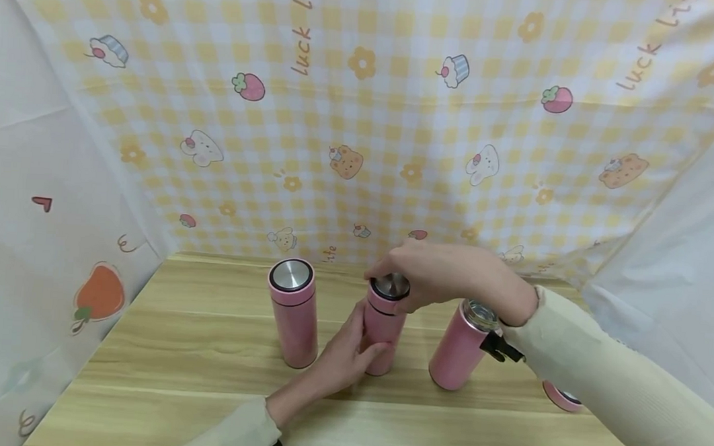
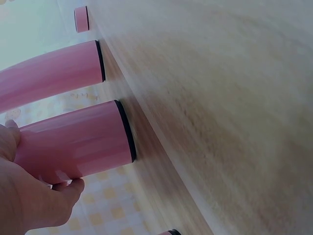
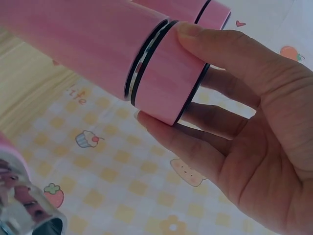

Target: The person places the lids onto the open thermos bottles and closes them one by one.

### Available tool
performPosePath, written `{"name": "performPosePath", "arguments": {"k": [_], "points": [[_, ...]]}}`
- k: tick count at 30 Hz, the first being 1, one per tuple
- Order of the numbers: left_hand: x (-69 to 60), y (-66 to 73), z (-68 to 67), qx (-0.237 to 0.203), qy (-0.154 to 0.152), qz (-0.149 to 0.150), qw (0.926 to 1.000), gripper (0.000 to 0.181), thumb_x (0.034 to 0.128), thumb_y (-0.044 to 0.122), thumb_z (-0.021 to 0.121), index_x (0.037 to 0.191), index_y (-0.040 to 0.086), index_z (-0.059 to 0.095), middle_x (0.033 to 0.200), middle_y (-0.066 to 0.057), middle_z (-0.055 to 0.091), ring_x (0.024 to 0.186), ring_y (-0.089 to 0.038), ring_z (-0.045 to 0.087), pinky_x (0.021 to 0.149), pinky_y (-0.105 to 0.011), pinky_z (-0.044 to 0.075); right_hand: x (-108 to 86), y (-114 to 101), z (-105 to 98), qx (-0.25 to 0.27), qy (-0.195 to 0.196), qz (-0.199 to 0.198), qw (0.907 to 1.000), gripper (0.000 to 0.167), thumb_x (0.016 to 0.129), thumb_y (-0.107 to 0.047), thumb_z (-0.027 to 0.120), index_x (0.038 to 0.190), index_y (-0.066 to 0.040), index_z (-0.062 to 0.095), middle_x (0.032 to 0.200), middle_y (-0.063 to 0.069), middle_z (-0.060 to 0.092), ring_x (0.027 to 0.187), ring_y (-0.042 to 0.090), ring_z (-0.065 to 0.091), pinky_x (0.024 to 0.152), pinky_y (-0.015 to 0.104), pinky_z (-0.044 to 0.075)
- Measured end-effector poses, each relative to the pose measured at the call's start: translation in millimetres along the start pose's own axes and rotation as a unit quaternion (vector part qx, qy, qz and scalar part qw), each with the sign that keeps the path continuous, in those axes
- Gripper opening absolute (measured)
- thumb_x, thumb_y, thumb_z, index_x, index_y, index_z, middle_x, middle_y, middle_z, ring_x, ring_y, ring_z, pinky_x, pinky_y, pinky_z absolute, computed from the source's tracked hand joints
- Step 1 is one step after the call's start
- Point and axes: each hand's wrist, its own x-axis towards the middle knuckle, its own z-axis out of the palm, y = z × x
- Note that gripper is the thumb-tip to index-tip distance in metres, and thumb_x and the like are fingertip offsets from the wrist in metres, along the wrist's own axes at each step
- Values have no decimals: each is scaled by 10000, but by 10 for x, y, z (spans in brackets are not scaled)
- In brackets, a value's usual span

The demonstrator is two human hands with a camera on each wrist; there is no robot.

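A pink thermos [image 1: 380, 328] with a silver-topped lid [image 1: 392, 286] stands upright in the middle of the table. My left hand [image 1: 345, 352] grips its body from the left, thumb across the front. From above, my right hand [image 1: 430, 274] holds the lid by its rim between thumb and fingers. In the right wrist view a thin gap with a shiny band shows between the lid [image 3: 171, 73] and the thermos body [image 3: 93, 44]. The left wrist view shows the left fingers curled round the lower body [image 2: 78, 144], whose black base is near the tabletop.
Left of it stands another pink thermos [image 1: 294, 321] with its lid on. To the right, a lidless pink thermos [image 1: 456, 353] shows a clear glass-like mouth, partly behind the right wrist. A loose pink lid [image 1: 560, 395] lies on the wooden table [image 1: 193, 349] at far right.
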Motion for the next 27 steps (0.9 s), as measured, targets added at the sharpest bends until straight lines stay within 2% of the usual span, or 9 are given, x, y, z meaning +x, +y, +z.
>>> {"name": "performPosePath", "arguments": {"k": [4,6,10,18,21,24,27], "points": [[-6,-4,3,52,5,-57,10000,762,1023,209,650,1589,123,147,1548,-41,353,1397,-138,380,1146,-388,342,9,-27,-4,-64,-1,138,9999,406,809,-117,817,1204,-128,727,855,-68,639,707,98,506,589,242,433],[-10,-5,7,83,5,-88,9999,775,1024,208,648,1597,133,131,1563,-36,335,1408,-138,365,1149,-392,338,27,-27,6,-78,20,142,9999,320,804,-139,824,1109,-129,726,734,-81,566,615,72,453,528,223,383],[-13,-6,11,121,0,-125,9998,795,1024,195,649,1607,156,109,1577,-26,316,1419,-140,348,1154,-397,328,59,-30,33,-18,92,208,9997,236,798,-194,851,937,-127,673,621,-95,459,519,33,389,469,196,323],[-19,0,9,100,11,-130,9999,797,1020,169,653,1607,195,115,1560,-11,338,1413,-138,357,1149,-405,336,77,-86,86,-50,425,528,9977,245,795,-189,833,798,-120,598,624,-73,447,516,50,409,468,196,352],[-21,-1,7,56,18,-102,9999,786,1018,161,654,1601,207,129,1546,3,352,1403,-133,370,1145,-404,344,74,-119,112,-63,659,653,9957,268,812,-179,800,722,-125,554,603,-87,383,511,44,346,471,191,300],[-17,-7,7,44,21,-74,10000,782,1017,160,654,1598,215,134,1542,10,357,1400,-129,371,1143,-402,347,62,-145,134,-96,892,660,9938,376,819,-165,765,638,-151,435,592,-101,279,523,36,246,485,196,218],[-13,-3,9,57,23,-45,10000,782,1016,159,654,1597,221,133,1545,7,355,1401,-131,369,1143,-401,346,54,-154,150,-150,995,652,9928,443,818,-171,771,626,-168,372,596,-103,231,534,34,201,499,206,178]]}}
